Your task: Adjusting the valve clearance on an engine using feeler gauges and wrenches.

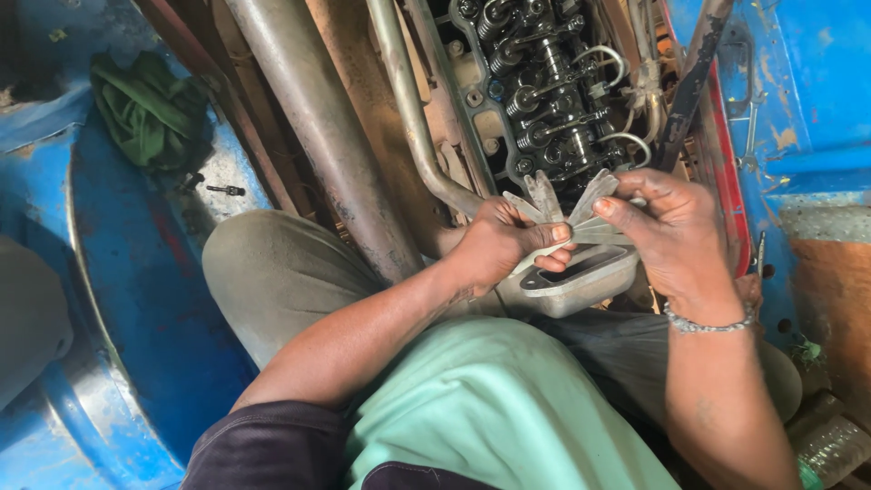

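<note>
My left hand (pixel 504 243) grips a fanned-out set of thin metal feeler gauge blades (pixel 561 201) at its pivot end. My right hand (pixel 673 231) pinches the spread blades from the right, thumb on one leaf, and a metal bracelet circles its wrist. Both hands hover just above a grey cast metal cover (pixel 585 277) resting near my knee. Beyond the blades lies an open engine head (pixel 544 86) with exposed rocker arms and valve springs.
A thick grey pipe (pixel 318 118) and a thinner bent tube (pixel 413 109) run diagonally past the engine. A green rag (pixel 145 109) and a loose bolt (pixel 227 190) lie on the blue fender (pixel 118 272) at left. Blue bodywork (pixel 807 82) rises at right; a plastic bottle (pixel 830 445) sits low right.
</note>
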